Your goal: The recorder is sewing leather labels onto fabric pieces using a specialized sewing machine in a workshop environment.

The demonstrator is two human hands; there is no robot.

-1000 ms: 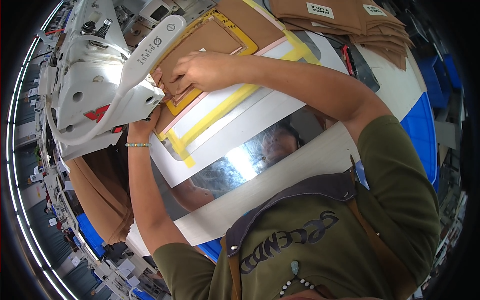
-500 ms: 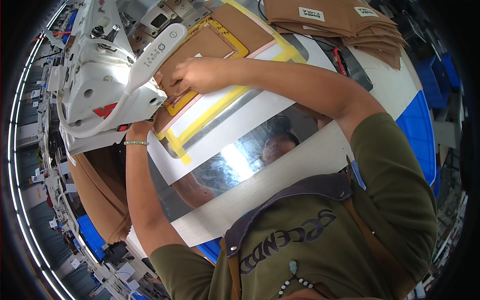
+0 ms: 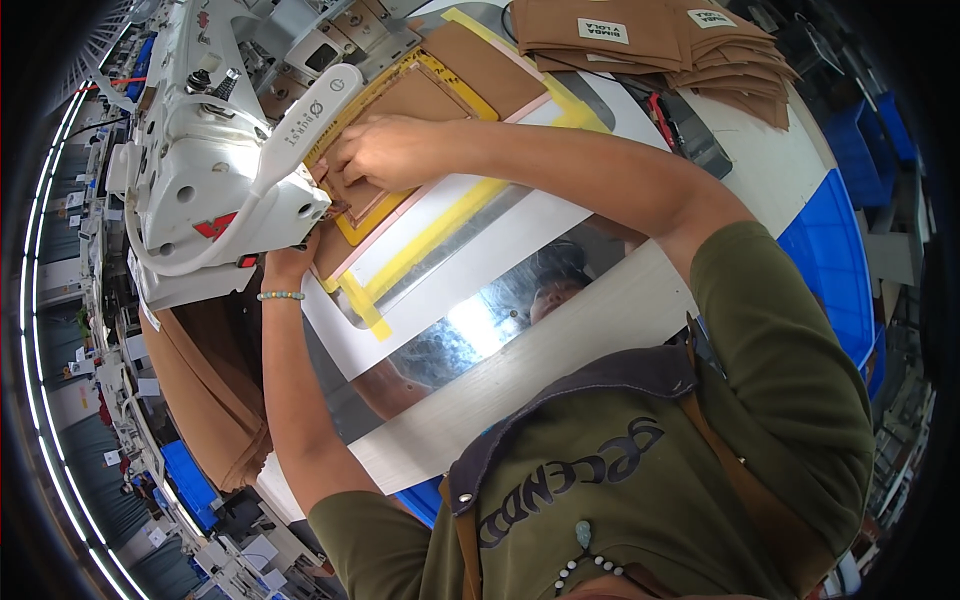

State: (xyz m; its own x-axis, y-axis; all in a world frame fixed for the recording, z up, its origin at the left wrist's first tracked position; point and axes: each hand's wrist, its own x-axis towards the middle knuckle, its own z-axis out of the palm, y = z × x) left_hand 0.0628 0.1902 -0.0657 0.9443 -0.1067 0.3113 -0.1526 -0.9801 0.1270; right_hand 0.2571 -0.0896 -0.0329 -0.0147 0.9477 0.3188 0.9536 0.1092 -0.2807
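Observation:
My right hand (image 3: pixel 388 152) rests on a brown fabric panel (image 3: pixel 425 92), its fingers bent and slightly apart, fingertips down near the sewing machine head. Around that panel runs a yellow frame (image 3: pixel 482 104), with another piece of brown fabric (image 3: pixel 490 72) beyond it. The white sewing machine (image 3: pixel 185 185) stands over the left end of the work and hides its needle area. My left hand (image 3: pixel 290 262) reaches in beneath the machine head; most of its fingers are hidden. Yellow tape (image 3: pixel 425 252) edges the flat template, which lies over a white sheet (image 3: pixel 500 232).
At the far right lies a stack of brown fabric pieces (image 3: pixel 730 65) with white labels. A red-and-black tool (image 3: pixel 662 122) lies near it. Below the table's right edge is a blue bin (image 3: pixel 825 270). A shiny metal plate (image 3: pixel 470 325) lies nearer me, and brown fabric (image 3: pixel 205 390) hangs at left.
My right hand has slid slightly left over the panel, closer to the machine head. The whole view has shifted a little; my left hand stays beneath the machine.

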